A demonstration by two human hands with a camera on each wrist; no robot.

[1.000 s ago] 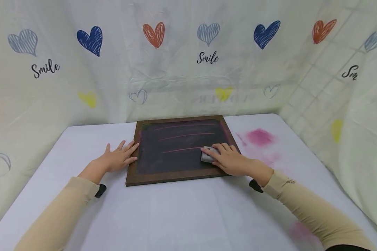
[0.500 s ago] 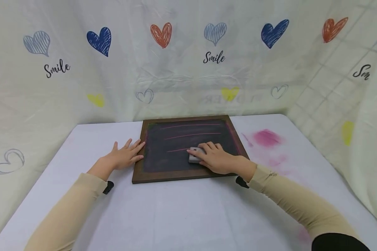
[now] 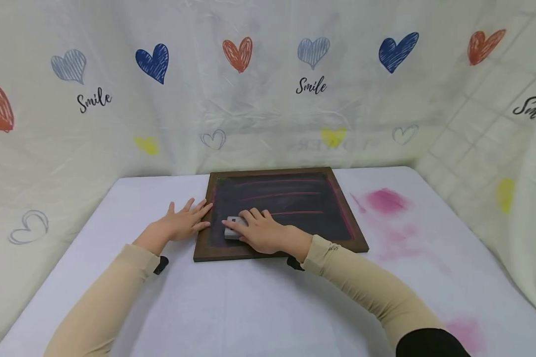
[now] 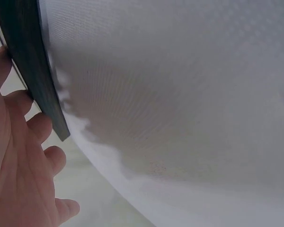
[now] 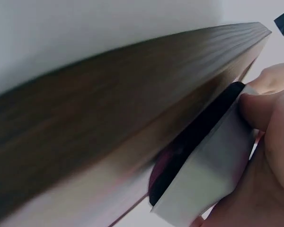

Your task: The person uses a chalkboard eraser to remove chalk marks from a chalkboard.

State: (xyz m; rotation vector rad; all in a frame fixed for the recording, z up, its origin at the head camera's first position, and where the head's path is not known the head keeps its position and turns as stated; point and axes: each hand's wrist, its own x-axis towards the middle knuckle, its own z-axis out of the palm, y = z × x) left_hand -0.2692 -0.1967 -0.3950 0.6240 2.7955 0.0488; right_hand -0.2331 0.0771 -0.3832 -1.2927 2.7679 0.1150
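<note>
A wood-framed chalkboard (image 3: 295,206) with pink chalk lines lies flat on the white table (image 3: 259,302). My right hand (image 3: 256,233) grips a grey eraser (image 3: 232,228) and presses it onto the board's lower left part; in the right wrist view the eraser (image 5: 213,165) shows its dark felt face against the board's frame (image 5: 109,109). My left hand (image 3: 185,223) lies flat with spread fingers on the table, its fingertips touching the board's left frame edge (image 4: 33,71).
Pink chalk smudges (image 3: 386,201) stain the table right of the board, with another smudge (image 3: 466,332) near the front right. A heart-printed cloth (image 3: 268,84) hangs around the back and both sides of the table.
My right hand has slid the eraser leftwards across the board, from its right side to its lower left. The left part of the lowest pink line is gone. The left hand has stayed put.
</note>
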